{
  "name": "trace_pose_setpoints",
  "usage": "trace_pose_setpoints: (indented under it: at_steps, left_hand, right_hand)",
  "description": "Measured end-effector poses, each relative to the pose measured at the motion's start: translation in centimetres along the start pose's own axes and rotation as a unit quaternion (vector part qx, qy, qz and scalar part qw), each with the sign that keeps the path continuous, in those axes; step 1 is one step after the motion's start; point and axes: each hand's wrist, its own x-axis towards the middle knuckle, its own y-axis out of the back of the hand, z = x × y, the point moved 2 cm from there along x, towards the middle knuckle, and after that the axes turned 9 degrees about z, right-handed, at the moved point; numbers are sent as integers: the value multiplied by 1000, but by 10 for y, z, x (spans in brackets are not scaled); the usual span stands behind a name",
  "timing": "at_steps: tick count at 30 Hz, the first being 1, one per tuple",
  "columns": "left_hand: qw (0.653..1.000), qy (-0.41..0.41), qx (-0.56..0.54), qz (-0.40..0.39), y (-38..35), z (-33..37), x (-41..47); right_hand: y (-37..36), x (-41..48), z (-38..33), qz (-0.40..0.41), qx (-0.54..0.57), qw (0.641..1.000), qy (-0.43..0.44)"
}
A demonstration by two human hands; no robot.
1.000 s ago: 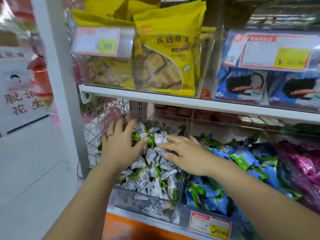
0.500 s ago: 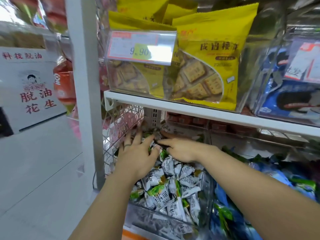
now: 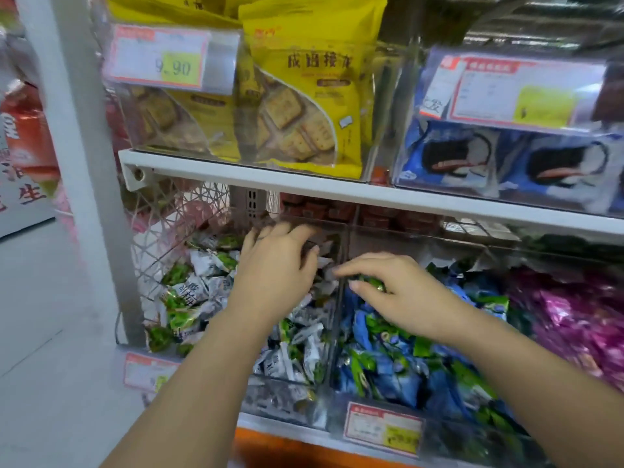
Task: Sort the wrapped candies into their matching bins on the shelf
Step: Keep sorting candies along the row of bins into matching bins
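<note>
A clear bin (image 3: 287,393) at the left holds white-and-green wrapped candies (image 3: 189,292). My left hand (image 3: 277,275) lies on this pile toward the back, fingers spread over the wrappers. Right of a clear divider (image 3: 337,319), a second bin holds blue-and-green candies (image 3: 398,363). My right hand (image 3: 401,292) hovers above the divider and the blue pile's back, pinching a green wrapped candy (image 3: 369,283) between thumb and fingers. A third bin further right holds pink candies (image 3: 574,319).
A white shelf board (image 3: 337,190) runs close above both hands, carrying yellow biscuit bags (image 3: 304,96) and blue cookie packs (image 3: 489,160). A white upright post (image 3: 84,163) and wire mesh (image 3: 169,224) bound the left bin. Price tags (image 3: 383,430) hang on the bin fronts.
My right hand has moved right, from the white-and-green pile to above the divider and blue bin, and now pinches a green candy. My left hand stays on the left pile.
</note>
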Motion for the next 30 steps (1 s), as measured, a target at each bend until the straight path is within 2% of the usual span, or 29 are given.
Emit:
trace_pose_setpoints:
  at_steps: [6, 12, 14, 19, 22, 26, 30]
  left_hand:
    - [986, -113, -115, -31, -33, 82, -14]
    - [966, -183, -155, -92, -64, 160, -34]
    - [960, -202, -160, -112, -74, 180, -41]
    - [941, -241, -178, -159, -95, 217, -52]
    - [936, -248, -179, -172, -105, 226, -52]
    - [933, -237, -208, -175, -113, 224, -47]
    - [931, -227, -215, -189, -115, 222, -46]
  right_hand:
    - [45, -84, 53, 59, -1, 995, -77]
    - [96, -158, 112, 120, -5, 981, -155]
    - [105, -179, 127, 99, -8, 979, -180]
    - [96, -206, 157, -47, -29, 978, -200]
    - [85, -203, 167, -89, -42, 977, -190]
    - [83, -185, 178, -71, -114, 980, -149]
    - [94, -177, 196, -38, -96, 979, -173]
